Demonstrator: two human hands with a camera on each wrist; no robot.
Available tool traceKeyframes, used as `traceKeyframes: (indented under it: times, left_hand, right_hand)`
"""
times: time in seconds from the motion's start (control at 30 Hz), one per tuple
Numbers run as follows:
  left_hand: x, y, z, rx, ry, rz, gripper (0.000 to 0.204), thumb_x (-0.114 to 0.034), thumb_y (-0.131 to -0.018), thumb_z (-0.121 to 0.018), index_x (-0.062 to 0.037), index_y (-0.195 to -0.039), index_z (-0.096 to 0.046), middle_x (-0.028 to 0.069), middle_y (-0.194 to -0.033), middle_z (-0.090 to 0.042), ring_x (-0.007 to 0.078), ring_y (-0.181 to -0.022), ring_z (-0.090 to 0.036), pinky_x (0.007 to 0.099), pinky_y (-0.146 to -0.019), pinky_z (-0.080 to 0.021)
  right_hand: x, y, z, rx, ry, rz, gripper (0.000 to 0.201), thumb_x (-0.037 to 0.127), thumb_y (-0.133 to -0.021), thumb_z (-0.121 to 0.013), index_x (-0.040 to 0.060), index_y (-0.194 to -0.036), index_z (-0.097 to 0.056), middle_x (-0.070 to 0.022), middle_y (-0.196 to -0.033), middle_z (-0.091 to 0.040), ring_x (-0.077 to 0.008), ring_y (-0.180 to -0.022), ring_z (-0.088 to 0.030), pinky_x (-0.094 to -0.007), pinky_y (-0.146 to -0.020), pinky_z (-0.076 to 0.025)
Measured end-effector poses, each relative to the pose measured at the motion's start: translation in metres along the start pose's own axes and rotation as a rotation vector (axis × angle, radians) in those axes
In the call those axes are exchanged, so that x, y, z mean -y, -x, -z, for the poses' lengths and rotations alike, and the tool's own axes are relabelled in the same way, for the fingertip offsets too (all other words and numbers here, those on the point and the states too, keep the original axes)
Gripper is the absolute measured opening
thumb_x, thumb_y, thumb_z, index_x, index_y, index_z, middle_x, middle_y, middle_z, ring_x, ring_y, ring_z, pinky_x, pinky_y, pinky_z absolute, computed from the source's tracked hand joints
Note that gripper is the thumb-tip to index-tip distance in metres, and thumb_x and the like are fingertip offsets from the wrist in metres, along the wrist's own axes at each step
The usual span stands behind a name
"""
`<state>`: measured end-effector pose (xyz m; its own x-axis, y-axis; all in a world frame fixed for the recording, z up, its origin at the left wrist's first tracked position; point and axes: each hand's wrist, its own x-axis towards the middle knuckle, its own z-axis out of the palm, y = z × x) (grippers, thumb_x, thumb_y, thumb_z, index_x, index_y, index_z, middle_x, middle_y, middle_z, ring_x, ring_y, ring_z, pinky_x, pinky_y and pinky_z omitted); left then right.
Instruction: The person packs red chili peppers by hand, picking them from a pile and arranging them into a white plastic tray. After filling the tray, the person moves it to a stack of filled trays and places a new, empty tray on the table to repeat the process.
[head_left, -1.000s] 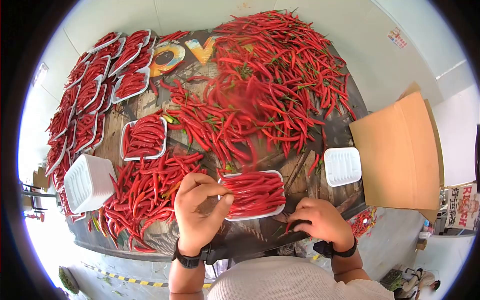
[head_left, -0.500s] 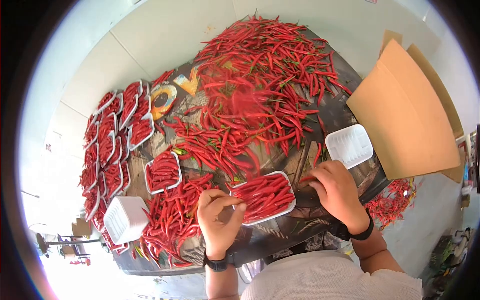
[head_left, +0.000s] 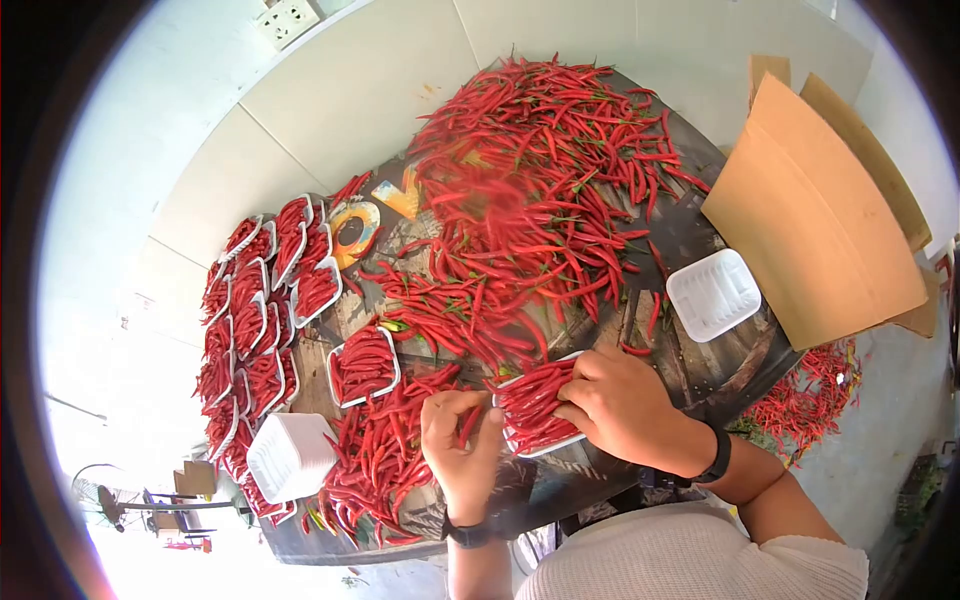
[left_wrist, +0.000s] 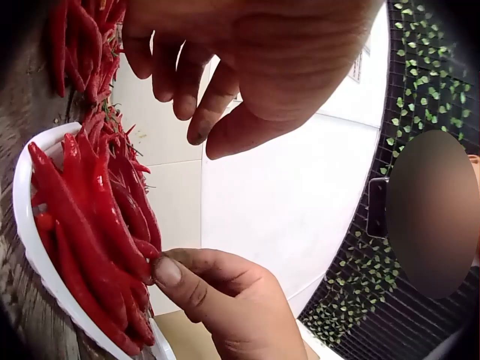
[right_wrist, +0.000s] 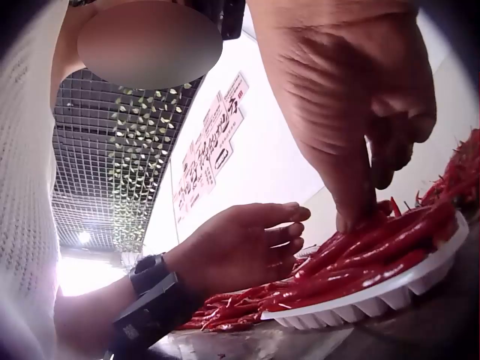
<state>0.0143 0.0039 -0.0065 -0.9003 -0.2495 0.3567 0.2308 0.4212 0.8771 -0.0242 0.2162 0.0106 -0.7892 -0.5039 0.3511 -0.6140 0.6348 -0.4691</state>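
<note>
- Far left on the dark wooden table (head_left: pixel 700 375), many white foam trays packed with red chillies (head_left: pixel 262 300) sit in close rows.
- Near them, a stack of bare white foam trays (head_left: pixel 290 455) rests by the table edge.
- One more filled white tray (head_left: pixel 363 364) sits alone, just past a loose heap of red chillies (head_left: pixel 385 450).
- The left hand (head_left: pixel 462 450) has its fingers curled. A red chilli shows between them, so its grip looks clamped on that chilli, right at the left end of the tray.
- The white foam tray full of long red chillies (head_left: pixel 540 405) lies at the front of the table, between both hands.
- The right hand (head_left: pixel 625 405) lies over the right end of this tray. Its fingers are bent, and the thumb (right_wrist: pixel 352 202) presses down on the chillies. It pinches nothing that I can see.
- To do this well, I think the chillies should lie flat, all pointing one way, with no tips over the rim. Press softly so none snap.
- A big pile of red chillies (head_left: pixel 560 150) fills the back of the table.
- At the right sit one bare white tray (head_left: pixel 714 294) and a brown cardboard box (head_left: pixel 815 225).
- More chillies lie on the floor (head_left: pixel 810 390).
- The walls are pale panels (head_left: pixel 350 100).
</note>
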Motion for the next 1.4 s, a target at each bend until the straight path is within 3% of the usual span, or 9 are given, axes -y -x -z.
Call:
traceKeyframes:
  times: [0.23,0.3,0.43,0.63,0.77,0.87,1.03,1.1,1.4]
  left_hand:
    - [0.002,0.000,-0.001,0.025,-0.020,-0.031,0.022,0.001,-0.077,-0.077,-0.0011,-0.099,-0.071,0.0107,-0.101,-0.063,0.0240,-0.094,-0.062,0.0344,-0.085,-0.050]
    - [-0.001,0.001,0.002,0.092,-0.021,-0.020,0.021,0.001,-0.086,-0.073,0.0034,-0.106,-0.067,0.0099,-0.108,-0.060,0.0207,-0.104,-0.058,0.0320,-0.095,-0.046]
    - [-0.005,0.000,0.001,0.111,-0.099,-0.046,0.022,-0.003,-0.084,-0.077,0.0010,-0.105,-0.071,0.0108,-0.108,-0.061,0.0229,-0.101,-0.059,0.0334,-0.093,-0.047]
    - [-0.005,0.001,-0.005,0.207,-0.173,-0.117,0.025,-0.010,-0.073,-0.084,-0.0066,-0.096,-0.077,0.0094,-0.106,-0.065,0.0285,-0.099,-0.060,0.0408,-0.087,-0.048]
    - [-0.024,-0.004,0.007,0.255,-0.280,-0.217,0.046,-0.016,-0.069,-0.089,-0.0018,-0.109,-0.071,0.0145,-0.115,-0.063,0.0308,-0.107,-0.062,0.0399,-0.094,-0.050]
    - [-0.042,-0.011,0.015,0.417,-0.402,-0.282,0.096,-0.031,-0.059,-0.096,-0.0021,-0.139,-0.052,0.0214,-0.132,-0.059,0.0412,-0.123,-0.057,0.0489,-0.104,-0.047]
    - [-0.034,-0.015,0.012,0.563,-0.485,-0.157,0.110,-0.037,-0.058,-0.096,-0.0042,-0.148,-0.042,0.0221,-0.141,-0.054,0.0419,-0.133,-0.050,0.0514,-0.111,-0.041]
    - [-0.033,-0.014,0.006,0.601,-0.554,-0.145,0.110,-0.041,-0.059,-0.095,-0.0053,-0.149,-0.042,0.0214,-0.142,-0.054,0.0409,-0.135,-0.048,0.0521,-0.114,-0.037]
    - [-0.037,-0.011,-0.005,0.667,-0.704,-0.182,0.112,-0.043,-0.059,-0.093,-0.0090,-0.151,-0.040,0.0182,-0.142,-0.054,0.0374,-0.136,-0.048,0.0560,-0.115,-0.033]
  right_hand:
    - [-0.001,0.000,-0.003,-0.012,-0.093,-0.021,0.013,0.017,-0.079,-0.079,0.0071,-0.082,-0.071,-0.0068,-0.083,-0.058,-0.0285,-0.082,-0.059,-0.0410,-0.073,-0.049]
    - [-0.002,0.000,0.004,-0.030,-0.134,-0.015,0.013,0.016,-0.079,-0.078,0.0071,-0.081,-0.070,-0.0079,-0.085,-0.059,-0.0297,-0.085,-0.060,-0.0416,-0.074,-0.049]
    - [-0.021,0.007,0.033,-0.187,-0.246,-0.054,0.015,0.014,-0.079,-0.080,0.0065,-0.083,-0.069,-0.0086,-0.082,-0.060,-0.0321,-0.080,-0.060,-0.0432,-0.072,-0.047]
    - [-0.065,0.034,0.046,-0.320,0.033,-0.269,0.015,0.012,-0.078,-0.080,0.0045,-0.087,-0.070,-0.0112,-0.082,-0.060,-0.0344,-0.081,-0.061,-0.0449,-0.073,-0.048]
    - [-0.057,0.037,0.049,-0.221,0.033,-0.325,0.016,0.010,-0.079,-0.079,0.0048,-0.092,-0.070,-0.0128,-0.084,-0.063,-0.0348,-0.083,-0.063,-0.0445,-0.073,-0.049]
    - [-0.045,0.030,0.043,-0.085,-0.225,-0.311,0.021,0.014,-0.083,-0.077,0.0048,-0.100,-0.069,-0.0140,-0.084,-0.066,-0.0350,-0.081,-0.066,-0.0469,-0.071,-0.050]
    - [-0.045,0.022,0.028,0.063,-0.191,-0.213,0.025,0.015,-0.087,-0.073,0.0061,-0.110,-0.065,-0.0171,-0.091,-0.068,-0.0397,-0.088,-0.066,-0.0491,-0.075,-0.051]
    - [-0.047,0.024,0.023,0.047,-0.144,-0.114,0.029,0.015,-0.088,-0.074,0.0021,-0.112,-0.065,-0.0156,-0.089,-0.069,-0.0309,-0.078,-0.071,-0.0417,-0.067,-0.053]
    - [-0.050,0.031,0.019,0.116,-0.379,-0.166,0.035,0.014,-0.094,-0.069,0.0024,-0.125,-0.059,-0.0178,-0.091,-0.073,-0.0361,-0.087,-0.072,-0.0435,-0.074,-0.054]
